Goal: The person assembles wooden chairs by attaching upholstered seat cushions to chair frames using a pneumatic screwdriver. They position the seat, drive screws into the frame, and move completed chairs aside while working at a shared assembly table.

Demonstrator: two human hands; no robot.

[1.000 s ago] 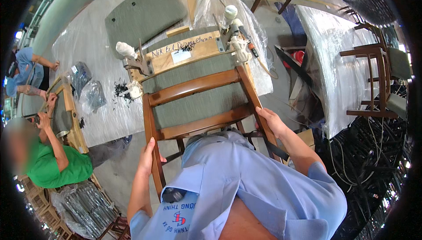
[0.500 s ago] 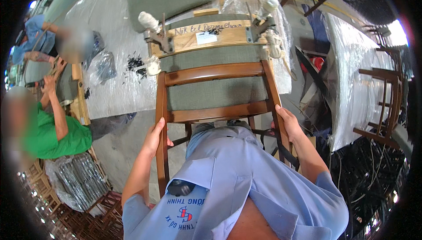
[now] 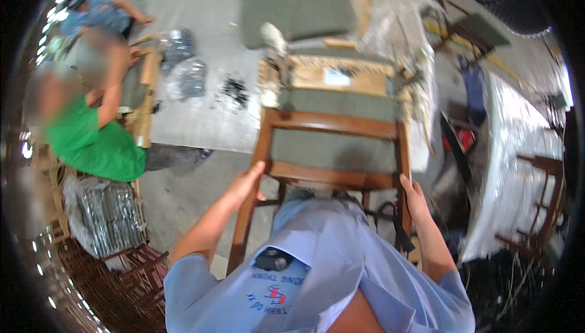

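A brown wooden chair (image 3: pixel 332 124) is in front of me, its two posts pointing toward my body. My left hand (image 3: pixel 247 185) is closed around the left post near the lower crosspiece. On the opposite post my right hand (image 3: pixel 415 199) grips at about the same height, thumb on top. Between and beyond the rails shows a grey-green upholstered seat (image 3: pixel 332 149). Past the chair lies a wooden jig board (image 3: pixel 311 77) with a white paper label and clamps at its ends. The chair's legs are partly hidden under the frame.
A loose grey-green seat panel (image 3: pixel 298 7) lies on the plastic-covered table (image 3: pixel 195 120), near plastic bags (image 3: pixel 186 77) and a pile of small black parts (image 3: pixel 234 92). A co-worker in green (image 3: pixel 97 138) is at the left. More chairs (image 3: pixel 542 199) stand at the right.
The view has swung, so the table and chair sit further right and lower in the picture. Both hands keep their hold on the chair posts.
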